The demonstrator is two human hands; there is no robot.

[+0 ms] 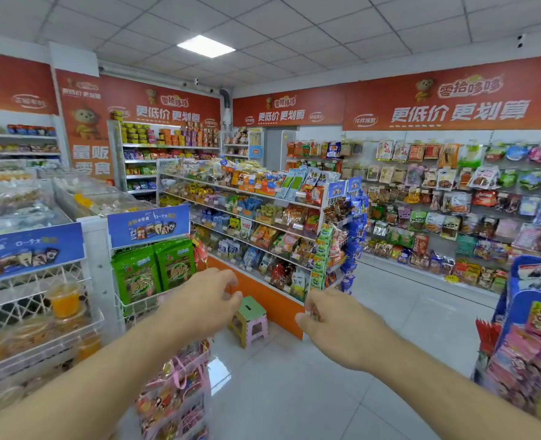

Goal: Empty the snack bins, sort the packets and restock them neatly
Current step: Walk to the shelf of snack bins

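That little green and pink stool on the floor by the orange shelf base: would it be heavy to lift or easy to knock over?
The stool looks like thin moulded plastic, so probably light. Its splayed legs suggest it slides rather than tips when nudged, especially on the glossy tiles.

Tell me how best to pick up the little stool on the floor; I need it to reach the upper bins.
Take the stool from above: its green seat has a slot in the middle that looks like a carrying grip. It stands upright on pink legs, open overhead, against the orange shelf base.

Open floor (pixel 373 328) runs ahead between shelving (pixel 256 230) and wall racks (pixel 453 211); a stool (pixel 250 319) stands nearby.
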